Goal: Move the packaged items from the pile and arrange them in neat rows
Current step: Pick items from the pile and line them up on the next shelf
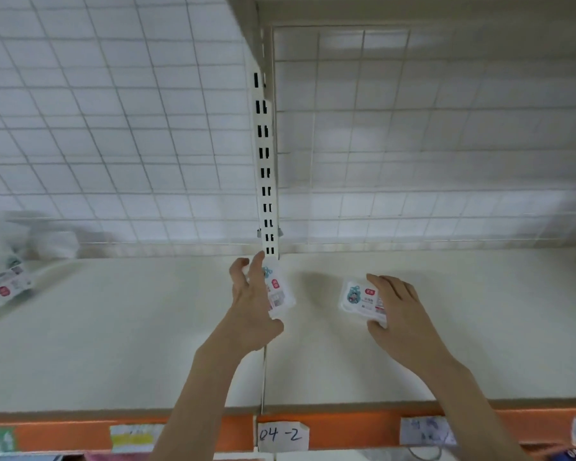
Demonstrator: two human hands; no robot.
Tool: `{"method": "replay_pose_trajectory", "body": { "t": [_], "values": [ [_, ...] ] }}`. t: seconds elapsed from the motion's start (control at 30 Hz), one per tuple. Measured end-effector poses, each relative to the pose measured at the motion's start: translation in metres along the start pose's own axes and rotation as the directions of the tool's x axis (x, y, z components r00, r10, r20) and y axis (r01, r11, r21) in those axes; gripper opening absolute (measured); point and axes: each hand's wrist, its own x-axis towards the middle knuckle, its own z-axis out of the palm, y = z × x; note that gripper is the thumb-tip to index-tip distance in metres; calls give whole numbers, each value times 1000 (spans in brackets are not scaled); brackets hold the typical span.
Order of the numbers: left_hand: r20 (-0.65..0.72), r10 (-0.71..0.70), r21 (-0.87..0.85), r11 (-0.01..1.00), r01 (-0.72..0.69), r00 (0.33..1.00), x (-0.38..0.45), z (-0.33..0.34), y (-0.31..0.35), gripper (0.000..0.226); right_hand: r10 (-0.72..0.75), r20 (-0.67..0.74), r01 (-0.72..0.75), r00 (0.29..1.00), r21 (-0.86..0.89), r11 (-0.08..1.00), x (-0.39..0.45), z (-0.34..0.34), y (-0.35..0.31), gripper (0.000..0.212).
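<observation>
**Two packs held over a white shelf**

Both bare arms reach in over the front edge of a white shelf [113,344]. The left hand [251,311] is closed around a small white pack [280,294]: its thumb is under the pack's near end and its fingers lie along the left side, pointing toward the back edge. This pack is turned on its side, with a red label and some teal print showing. It sits about midway along the shelf, close to the back edge, in front of the foot of a slotted white post [265,161]. Whether it touches the shelf cannot be told.

The right hand [399,314] grips a second white pack [359,299] of the same kind, fingers over its right side and thumb at its near corner. The face of that pack is turned up and to the left, showing a teal picture and a red label. It is right of the post, well apart from the first pack, and farther from the back edge.

At the far left end of the shelf lies a blurred pile of packs [7,271] in white wrapping, one with a red label toward the front.

A wire grid [113,128] closes the back of the shelf. Along the front edge runs an orange strip [346,427] with paper tags; one handwritten tag [281,435] reads "04-2".
</observation>
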Motion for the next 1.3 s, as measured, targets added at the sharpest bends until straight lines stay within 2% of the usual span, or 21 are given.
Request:
{"method": "replay_pose_trajectory", "body": {
  "t": [0.1,0.17,0.23,0.33,0.5,0.57,0.63,0.7,0.77,0.93,1.13,1.3],
  "values": [
    [15,-5,11,1000,5,1000,21,17,12,98,5,21,-5,1000,4,1000,11,-6,15,68],
    [-32,-51,50,997,53,998,36,30,22,99,-6,33,6,999,0,1000,19,-9,27,69],
    [-100,-118,165,977,134,988,52,44,30,105,-12,51,13,999,-17,1000,27,-14,40,70],
    [-156,-240,409,868,284,958,74,63,39,108,-8,75,13,997,-58,998,41,-20,58,70],
    [-247,-313,521,755,398,917,88,78,44,105,-66,170,78,983,-69,995,61,-19,70,69],
    [-249,-231,553,763,334,941,85,73,41,95,-101,201,117,974,-67,991,71,-17,70,70],
    [-185,-55,578,801,154,981,80,66,34,74,-147,229,170,962,-83,982,83,-14,69,71],
    [-78,117,605,795,-47,990,75,63,26,53,-209,256,245,944,-117,963,96,-8,67,70],
    [-14,189,610,780,-141,982,73,67,18,45,-257,267,303,929,-148,941,106,-3,65,69],
    [-40,117,652,756,-63,992,84,71,14,55,-309,247,360,919,-197,912,118,5,59,59],
    [-4,26,685,728,-17,1000,92,65,21,61,-345,242,383,907,-130,915,128,21,45,46],
    [-27,-12,668,743,27,1000,68,46,17,59,-278,230,318,933,-162,934,135,30,29,46]
  ]
}}
